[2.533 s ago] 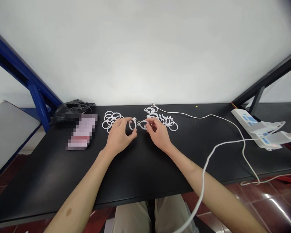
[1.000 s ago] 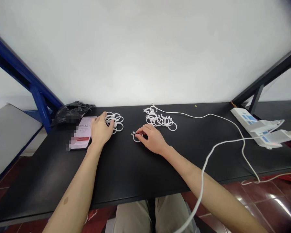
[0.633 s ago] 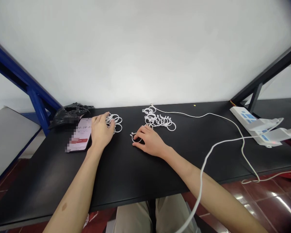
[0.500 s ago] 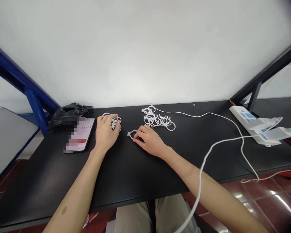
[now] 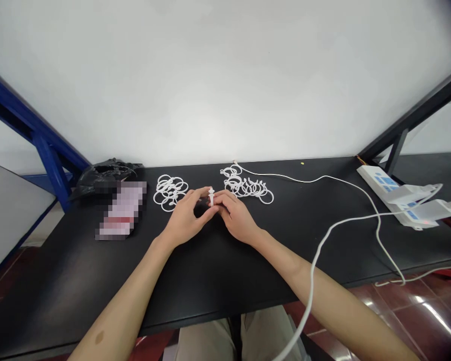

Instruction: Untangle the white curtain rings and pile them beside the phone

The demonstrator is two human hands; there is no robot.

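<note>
My left hand point(image 5: 186, 220) and my right hand point(image 5: 235, 215) meet at the middle of the black table point(image 5: 210, 271). Together their fingertips pinch one small white plastic ring point(image 5: 211, 195), held on edge just above the tabletop. A pile of white rings point(image 5: 168, 191) lies just left of my left hand. Behind my right hand lies a second, tangled cluster of white rings point(image 5: 248, 186).
A phone point(image 5: 121, 209) lies at the left beside a crumpled black bag point(image 5: 105, 173). A white cable point(image 5: 323, 235) runs across the right side to a white power strip point(image 5: 402, 198) with plugs. Blue frame point(image 5: 45, 150) at left, black frame point(image 5: 409, 130) at right.
My left hand has left the left ring pile and come to the centre. My right hand has lifted its ring off the table, and both hands now grip it.
</note>
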